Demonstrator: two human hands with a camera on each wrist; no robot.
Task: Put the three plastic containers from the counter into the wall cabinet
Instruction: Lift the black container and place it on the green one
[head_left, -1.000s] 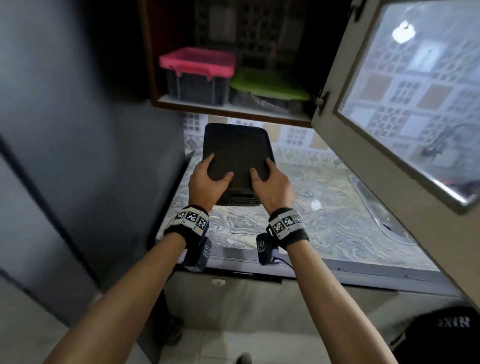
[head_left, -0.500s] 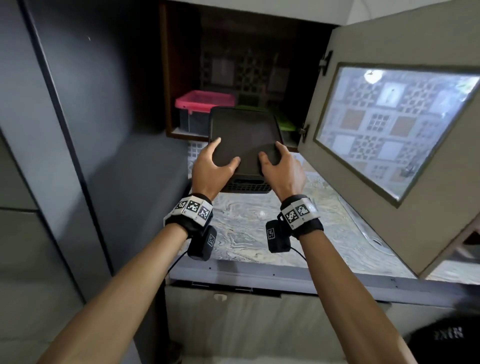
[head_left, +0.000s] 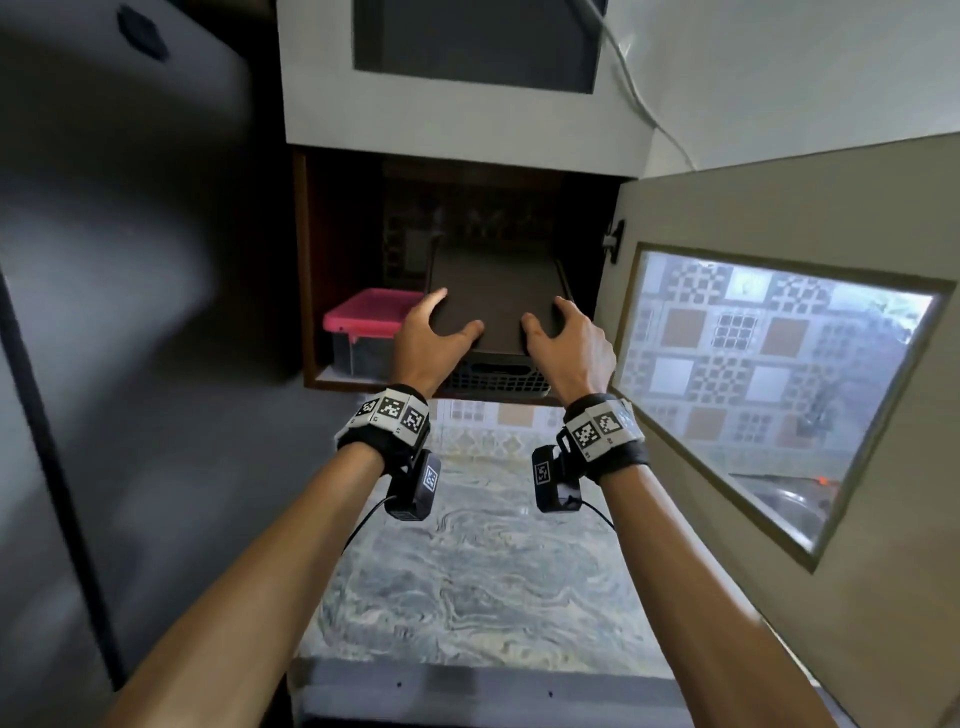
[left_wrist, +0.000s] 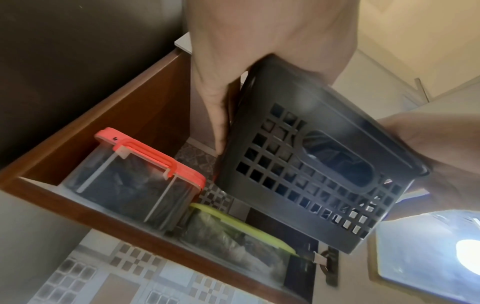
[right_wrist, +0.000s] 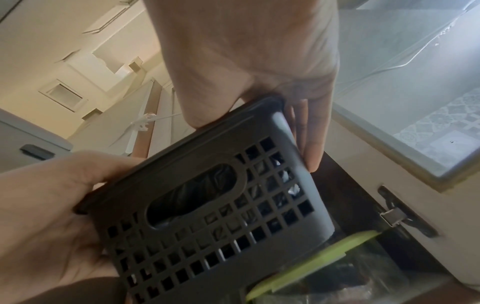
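While both hands hold it at its near end, the dark lidded basket (head_left: 493, 306) sits at the mouth of the open wall cabinet (head_left: 311, 270), its far end already inside and its gridded near wall over the front edge of the shelf. From the head view the left hand (head_left: 428, 338) grips the basket's 9 o'clock corner, thumb laid on the flat lid and fingers curled down the side; the left wrist view shows those fingers (left_wrist: 215, 115) pressed together along the basket's side wall. The right hand (head_left: 569, 343) mirrors it at the 3 o'clock corner, thumb on the lid, and in the right wrist view its fingers (right_wrist: 309, 139) lie straight and close together down the other side wall.

At 9 o'clock of the basket, just beside it on the same shelf, stands the clear container with the pink lid (head_left: 363, 314). Under the basket's near end, toward 5 o'clock in the left wrist view, lies the container with the green lid (left_wrist: 241, 228), also on the shelf; whether the basket touches it I cannot tell. At 3 o'clock the cabinet door (head_left: 779, 374) stands swung open, its glass pane reflecting patterned tiles. Below, at 6 o'clock, runs the marbled counter (head_left: 478, 571)
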